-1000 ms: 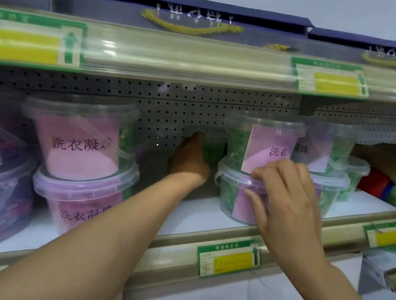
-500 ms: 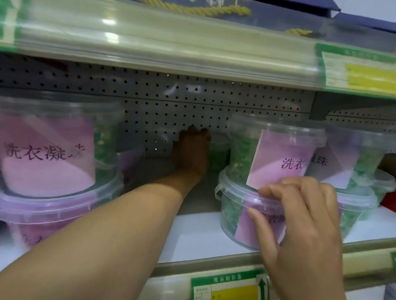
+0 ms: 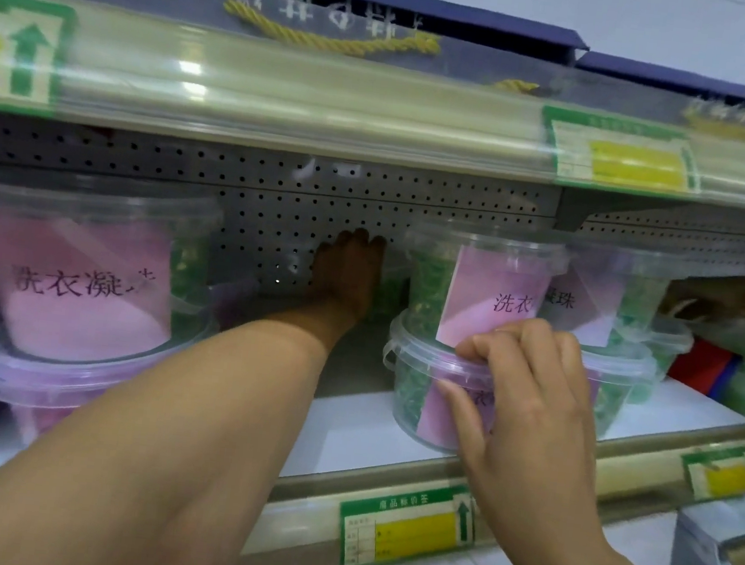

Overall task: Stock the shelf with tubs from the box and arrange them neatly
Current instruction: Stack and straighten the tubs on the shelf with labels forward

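R grip [image 3: 528, 407] round green-filled lower tub [image 3: 413, 394].

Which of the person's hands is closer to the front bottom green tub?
Right. The right hand touches the front bottom green tub at its lid and side; the left hand reaches behind it, toward the shelf's back.

Left hand [image 3: 347, 279] stretched deep on a straight arm, fingers upward (grip hidden); right hand [image 3: 528, 407] nearer, fingers curled, thumb spread.
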`<state>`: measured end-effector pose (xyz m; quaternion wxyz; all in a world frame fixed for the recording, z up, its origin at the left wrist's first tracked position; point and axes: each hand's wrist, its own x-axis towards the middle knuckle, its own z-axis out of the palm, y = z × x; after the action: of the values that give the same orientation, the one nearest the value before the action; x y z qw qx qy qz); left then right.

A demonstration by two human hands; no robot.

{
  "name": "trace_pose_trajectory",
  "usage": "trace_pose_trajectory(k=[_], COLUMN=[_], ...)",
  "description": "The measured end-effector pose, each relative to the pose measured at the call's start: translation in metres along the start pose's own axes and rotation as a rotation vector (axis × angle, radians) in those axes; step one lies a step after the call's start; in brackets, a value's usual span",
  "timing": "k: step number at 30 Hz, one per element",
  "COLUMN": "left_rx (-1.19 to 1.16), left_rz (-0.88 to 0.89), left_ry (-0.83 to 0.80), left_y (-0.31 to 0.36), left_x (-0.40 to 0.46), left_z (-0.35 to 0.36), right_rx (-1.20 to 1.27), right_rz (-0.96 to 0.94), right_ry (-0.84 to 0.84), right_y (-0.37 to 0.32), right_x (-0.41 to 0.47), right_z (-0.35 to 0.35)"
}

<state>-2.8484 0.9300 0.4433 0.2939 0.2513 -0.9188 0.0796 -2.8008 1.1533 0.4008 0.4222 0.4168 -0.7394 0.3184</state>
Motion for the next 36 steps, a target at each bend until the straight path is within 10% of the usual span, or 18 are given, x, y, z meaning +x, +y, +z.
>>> trace_pose_trajectory(k=[14,21,29,36], left_rx=[0.156,0.160,0.034,0.045], left_rz=[-0.244,0.030,-0.231,-0.001], left_ry=[-0.037,0.009,-0.011,-0.023], left_y=[-0.015,0.006,-0.001,0.013], left_x=[-0.070,-0.069,-0.090,-0.080], left_z=[-0.054,-0.055,-0.061,-0.063], right_rx=[0.033,0.028,0.051,0.055], right_rz=[0.070,0.069,0.076,0.073], right_ry=[0.008,0.015,0.029,0.034], right_y=[-0.005,-0.004,-0.005,-0.004], right_x=[0.002,0.002,0.001,0.000], right_z=[0.002,0.003,0.004,0.005])
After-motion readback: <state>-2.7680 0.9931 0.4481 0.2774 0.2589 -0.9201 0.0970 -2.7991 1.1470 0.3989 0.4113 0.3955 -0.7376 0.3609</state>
